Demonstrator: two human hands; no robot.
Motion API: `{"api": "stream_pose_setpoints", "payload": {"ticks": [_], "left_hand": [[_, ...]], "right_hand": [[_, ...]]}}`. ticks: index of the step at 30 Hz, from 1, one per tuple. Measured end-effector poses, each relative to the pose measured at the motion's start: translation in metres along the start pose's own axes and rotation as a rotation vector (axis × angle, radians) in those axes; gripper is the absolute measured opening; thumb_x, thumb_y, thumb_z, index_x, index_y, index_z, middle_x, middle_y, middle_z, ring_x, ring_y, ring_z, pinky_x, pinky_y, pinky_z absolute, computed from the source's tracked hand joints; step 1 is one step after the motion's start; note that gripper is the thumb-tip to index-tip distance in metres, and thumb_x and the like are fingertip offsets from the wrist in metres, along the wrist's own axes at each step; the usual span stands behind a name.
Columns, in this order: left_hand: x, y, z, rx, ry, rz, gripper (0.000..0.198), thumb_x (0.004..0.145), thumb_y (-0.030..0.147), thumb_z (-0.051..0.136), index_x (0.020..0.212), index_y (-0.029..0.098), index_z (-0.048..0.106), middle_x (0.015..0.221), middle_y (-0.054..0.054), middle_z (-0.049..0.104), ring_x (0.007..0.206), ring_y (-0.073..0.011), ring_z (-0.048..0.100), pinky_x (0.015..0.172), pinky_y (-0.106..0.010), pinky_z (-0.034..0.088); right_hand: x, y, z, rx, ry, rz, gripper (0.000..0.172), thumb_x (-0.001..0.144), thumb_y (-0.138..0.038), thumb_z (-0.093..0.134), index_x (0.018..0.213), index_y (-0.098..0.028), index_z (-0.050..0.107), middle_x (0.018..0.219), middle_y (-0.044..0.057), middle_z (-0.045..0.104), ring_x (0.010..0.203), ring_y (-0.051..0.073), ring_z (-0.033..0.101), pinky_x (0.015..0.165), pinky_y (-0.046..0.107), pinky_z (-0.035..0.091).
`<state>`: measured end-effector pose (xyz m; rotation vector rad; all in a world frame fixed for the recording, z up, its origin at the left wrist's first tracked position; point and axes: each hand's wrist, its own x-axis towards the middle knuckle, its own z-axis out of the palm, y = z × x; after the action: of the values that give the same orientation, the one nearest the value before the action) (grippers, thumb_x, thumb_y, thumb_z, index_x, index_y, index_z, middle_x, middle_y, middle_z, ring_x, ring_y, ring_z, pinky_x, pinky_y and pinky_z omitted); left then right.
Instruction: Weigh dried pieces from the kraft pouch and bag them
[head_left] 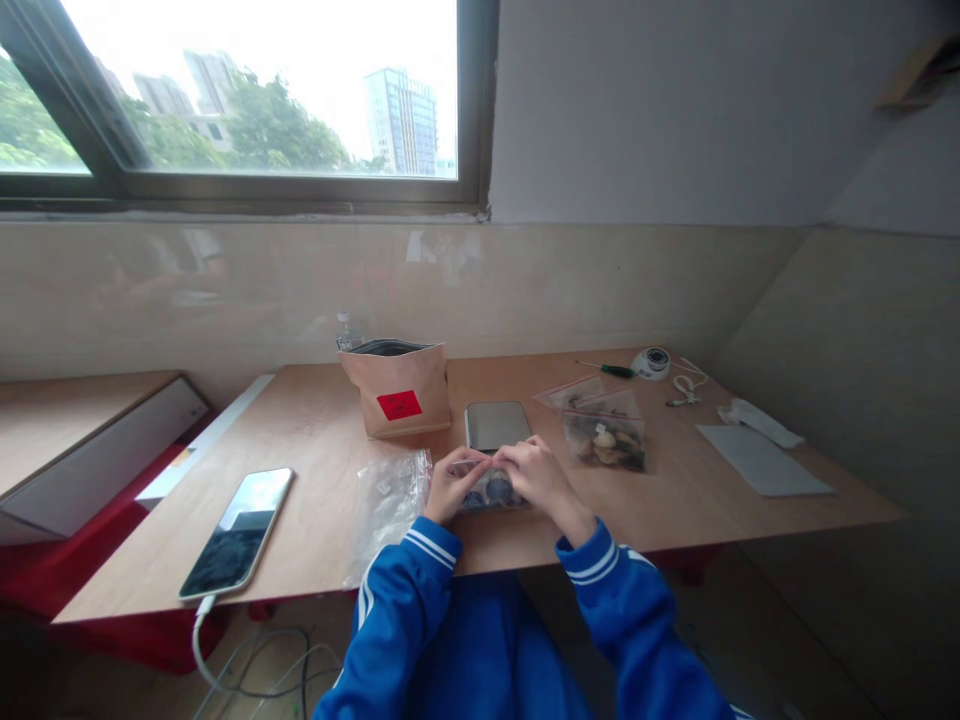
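Both my hands pinch the top edge of a clear zip bag (pixel 496 492) near the table's front edge. Dark, rounded pieces show inside it; their kind I cannot make out. My left hand (pixel 454 485) is closed on the bag's left part of the seal. Close beside it, my right hand (pixel 538 482) is closed on the same edge, fingertips nearly meeting. Just behind the bag lies a flat scale-like device (pixel 497 425) with a metallic top. To the left lie empty-looking clear zip bags (pixel 391 505). Right of my hands, a filled zip bag (pixel 606 440) holds brown and pale pieces.
An open brown paper pouch (pixel 405 395) with a red label stands behind. A phone (pixel 238 535) on a cable lies left. Toward the back right are a green-handled screwdriver (pixel 616 371), a dome camera (pixel 651 363) and a white sheet (pixel 765 462). The wooden table (pixel 675 510) ends close before me.
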<state>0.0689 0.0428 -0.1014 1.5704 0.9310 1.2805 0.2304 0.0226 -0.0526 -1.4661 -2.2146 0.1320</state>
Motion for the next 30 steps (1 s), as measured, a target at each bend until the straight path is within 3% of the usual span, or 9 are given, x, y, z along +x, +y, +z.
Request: {"api": "stream_pose_setpoints", "payload": {"ticks": [4,8,13,19,24,30], "left_hand": [[0.0,-0.003,0.0,-0.011,-0.014,-0.002,0.026,0.077,0.04,0.066,0.082,0.014,0.069,0.08,-0.006,0.069,0.078,-0.0184,0.064,0.071,-0.027,0.05],[0.0,-0.006,-0.001,0.02,0.051,0.036,0.027,0.078,0.041,0.065,0.082,0.014,0.069,0.08,-0.007,0.069,0.078,-0.0187,0.064,0.072,-0.028,0.05],[-0.004,-0.007,-0.002,0.1,0.043,0.097,0.025,0.08,0.041,0.062,0.083,0.016,0.068,0.079,-0.006,0.069,0.075,-0.0184,0.064,0.068,-0.028,0.05],[-0.003,-0.008,-0.003,0.112,0.113,0.115,0.027,0.08,0.043,0.061,0.079,0.016,0.067,0.075,-0.005,0.068,0.071,-0.0175,0.063,0.067,-0.028,0.049],[-0.003,-0.01,-0.004,0.067,0.106,0.111,0.027,0.08,0.043,0.061,0.078,0.016,0.066,0.075,-0.006,0.068,0.071,-0.0178,0.063,0.067,-0.029,0.05],[-0.002,-0.011,-0.005,0.046,0.187,0.08,0.029,0.08,0.044,0.062,0.076,0.016,0.068,0.072,-0.004,0.067,0.069,-0.0169,0.061,0.063,-0.026,0.048]], "right_hand": [[-0.001,-0.002,0.006,-0.056,0.024,0.023,0.022,0.088,-0.013,0.048,0.076,-0.02,0.064,0.071,0.001,0.069,0.064,0.014,0.056,0.071,0.027,0.03],[-0.001,-0.004,0.005,-0.061,0.026,0.041,0.021,0.091,-0.021,0.048,0.083,-0.023,0.067,0.075,0.002,0.07,0.072,0.016,0.058,0.073,0.027,0.03],[-0.001,-0.003,0.002,-0.069,-0.003,0.034,0.023,0.09,-0.017,0.049,0.08,-0.023,0.068,0.074,0.001,0.071,0.064,0.014,0.057,0.072,0.028,0.03],[0.0,-0.006,0.004,-0.105,-0.001,-0.026,0.027,0.095,-0.027,0.042,0.089,-0.023,0.068,0.081,0.004,0.071,0.076,0.017,0.06,0.074,0.029,0.03],[0.005,-0.013,0.006,-0.214,-0.039,-0.012,0.026,0.09,-0.016,0.044,0.079,-0.021,0.066,0.072,0.005,0.07,0.064,0.016,0.058,0.071,0.029,0.029],[0.001,-0.007,0.001,-0.119,-0.006,-0.033,0.026,0.095,-0.023,0.041,0.092,-0.023,0.068,0.081,0.004,0.072,0.071,0.016,0.06,0.073,0.028,0.031]]}}
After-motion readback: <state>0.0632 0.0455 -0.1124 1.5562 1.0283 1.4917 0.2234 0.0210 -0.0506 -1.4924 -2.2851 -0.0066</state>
